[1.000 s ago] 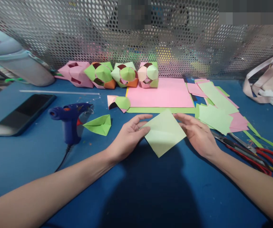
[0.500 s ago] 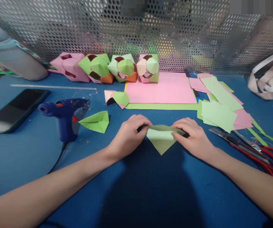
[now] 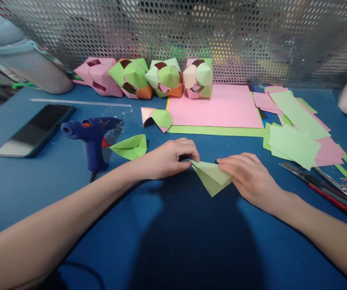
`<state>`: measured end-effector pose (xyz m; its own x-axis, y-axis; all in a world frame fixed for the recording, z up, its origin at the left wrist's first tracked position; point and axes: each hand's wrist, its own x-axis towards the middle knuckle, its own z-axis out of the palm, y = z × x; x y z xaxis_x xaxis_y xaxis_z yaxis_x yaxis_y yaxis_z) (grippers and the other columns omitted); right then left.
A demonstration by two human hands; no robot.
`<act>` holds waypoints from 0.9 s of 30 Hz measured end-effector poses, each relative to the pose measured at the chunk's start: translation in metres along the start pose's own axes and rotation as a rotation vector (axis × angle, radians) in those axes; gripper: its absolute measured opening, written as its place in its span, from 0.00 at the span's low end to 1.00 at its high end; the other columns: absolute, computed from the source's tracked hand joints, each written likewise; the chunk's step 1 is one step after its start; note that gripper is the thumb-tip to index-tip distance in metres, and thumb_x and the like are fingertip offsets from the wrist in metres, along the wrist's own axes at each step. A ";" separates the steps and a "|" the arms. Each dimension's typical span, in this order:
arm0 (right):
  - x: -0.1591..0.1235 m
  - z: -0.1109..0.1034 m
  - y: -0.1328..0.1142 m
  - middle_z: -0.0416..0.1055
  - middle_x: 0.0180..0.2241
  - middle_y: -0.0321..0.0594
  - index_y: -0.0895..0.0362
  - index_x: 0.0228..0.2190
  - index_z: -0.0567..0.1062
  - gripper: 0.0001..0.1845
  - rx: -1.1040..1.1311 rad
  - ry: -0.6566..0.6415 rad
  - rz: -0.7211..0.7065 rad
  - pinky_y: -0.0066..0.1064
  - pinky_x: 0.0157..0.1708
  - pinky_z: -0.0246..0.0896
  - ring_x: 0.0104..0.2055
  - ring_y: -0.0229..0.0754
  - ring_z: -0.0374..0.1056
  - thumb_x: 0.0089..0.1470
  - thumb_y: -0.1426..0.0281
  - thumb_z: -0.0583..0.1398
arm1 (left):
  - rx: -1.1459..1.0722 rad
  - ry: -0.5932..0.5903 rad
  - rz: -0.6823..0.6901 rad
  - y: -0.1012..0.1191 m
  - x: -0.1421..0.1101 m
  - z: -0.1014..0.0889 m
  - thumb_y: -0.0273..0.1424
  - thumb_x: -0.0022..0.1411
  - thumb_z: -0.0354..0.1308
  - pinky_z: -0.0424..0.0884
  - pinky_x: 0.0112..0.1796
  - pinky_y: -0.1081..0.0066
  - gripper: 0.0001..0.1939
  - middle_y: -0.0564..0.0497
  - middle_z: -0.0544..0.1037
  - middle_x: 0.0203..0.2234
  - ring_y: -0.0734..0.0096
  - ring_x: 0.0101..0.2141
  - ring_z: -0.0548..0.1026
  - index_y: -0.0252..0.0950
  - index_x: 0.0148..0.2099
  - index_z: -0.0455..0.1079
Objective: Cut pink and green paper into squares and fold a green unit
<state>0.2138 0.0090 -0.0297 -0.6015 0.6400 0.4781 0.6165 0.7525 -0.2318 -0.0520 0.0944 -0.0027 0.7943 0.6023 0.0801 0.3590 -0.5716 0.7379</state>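
Observation:
A light green paper square (image 3: 212, 182), partly folded over along its far side, points one corner toward me. My left hand (image 3: 173, 158) pinches its left corner between thumb and fingers. Over the right side of the sheet lies my right hand (image 3: 248, 175), closed on it, with fingers together and the thumb mostly hidden. Left of my left hand is a folded bright green paper piece (image 3: 131, 147). Beyond the hands sits a small joined pink and green paper piece (image 3: 161, 119).
A blue glue gun (image 3: 95, 141) and a phone (image 3: 37, 131) lie at left. Several paper shapes (image 3: 134, 76) line the mesh back wall. Pink sheets (image 3: 215, 108), cut green papers (image 3: 294, 141), a craft knife (image 3: 297, 171) and scissors (image 3: 336, 183) are at right.
The paper's far edge has been folded further over, and my right hand has turned to lie across its right side. The whole view has shifted slightly.

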 end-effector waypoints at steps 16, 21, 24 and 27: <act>0.002 0.001 -0.008 0.75 0.53 0.54 0.64 0.53 0.74 0.19 0.043 -0.072 -0.236 0.51 0.56 0.70 0.61 0.52 0.68 0.62 0.79 0.55 | -0.124 -0.018 0.039 -0.012 -0.004 -0.011 0.29 0.62 0.59 0.72 0.45 0.67 0.07 0.48 0.80 0.38 0.65 0.42 0.77 0.40 0.38 0.79; 0.003 -0.001 -0.009 0.76 0.52 0.54 0.64 0.52 0.75 0.18 0.056 -0.077 -0.244 0.50 0.54 0.71 0.60 0.53 0.68 0.62 0.79 0.55 | -0.074 -0.011 0.055 -0.012 -0.005 -0.014 0.29 0.63 0.58 0.72 0.45 0.66 0.08 0.47 0.81 0.37 0.64 0.42 0.78 0.40 0.38 0.79; 0.002 0.000 -0.009 0.76 0.52 0.54 0.62 0.53 0.75 0.19 0.062 -0.080 -0.235 0.50 0.55 0.71 0.61 0.53 0.68 0.62 0.79 0.55 | -0.069 -0.017 0.063 -0.013 -0.006 -0.015 0.29 0.62 0.59 0.72 0.46 0.65 0.08 0.47 0.81 0.38 0.63 0.43 0.77 0.41 0.39 0.80; 0.001 0.001 -0.009 0.76 0.52 0.56 0.65 0.52 0.75 0.18 0.048 -0.084 -0.241 0.51 0.55 0.70 0.60 0.54 0.68 0.61 0.79 0.55 | -0.095 -0.027 0.073 -0.014 -0.007 -0.016 0.29 0.60 0.62 0.71 0.48 0.65 0.08 0.47 0.81 0.40 0.63 0.44 0.77 0.42 0.41 0.80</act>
<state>0.2068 0.0031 -0.0275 -0.7694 0.4500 0.4533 0.4263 0.8903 -0.1603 -0.0701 0.1070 -0.0026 0.8301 0.5447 0.1189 0.2526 -0.5575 0.7908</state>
